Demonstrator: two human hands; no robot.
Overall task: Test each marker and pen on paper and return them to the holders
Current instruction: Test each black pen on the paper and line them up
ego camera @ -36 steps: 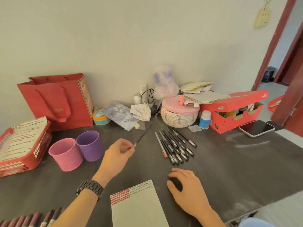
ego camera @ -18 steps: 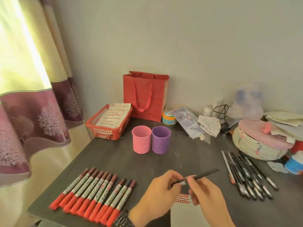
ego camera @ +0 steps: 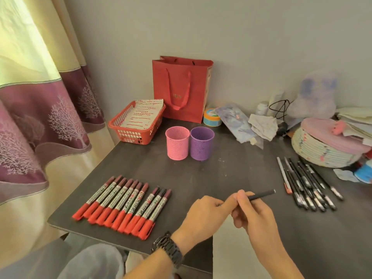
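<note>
Low in the middle of the head view, both hands hold a thin black pen (ego camera: 261, 195) above the dark table (ego camera: 231, 178). My left hand (ego camera: 203, 213) pinches its near end, and my right hand (ego camera: 254, 215) pinches the barrel, whose far end points up and right. A white pad of paper (ego camera: 228, 254) lies under my hands, mostly hidden. The pink holder (ego camera: 177, 142) and purple holder (ego camera: 202, 142) stand side by side farther back. Several red markers (ego camera: 120, 206) lie in a row at the left, and several black pens (ego camera: 308, 188) at the right.
A red basket (ego camera: 136, 125) with paper and a red gift bag (ego camera: 181, 87) stand at the back left. A woven basket with a pink lid (ego camera: 326, 146) and loose clutter fill the back right. The table's left edge meets a curtain (ego camera: 40, 117). A lined bin (ego camera: 90, 262) sits below the front edge.
The view swung left, bringing the red markers and curtain into sight. My right hand came off the table and joined my left hand on the black pen, which now sits lower and closer.
</note>
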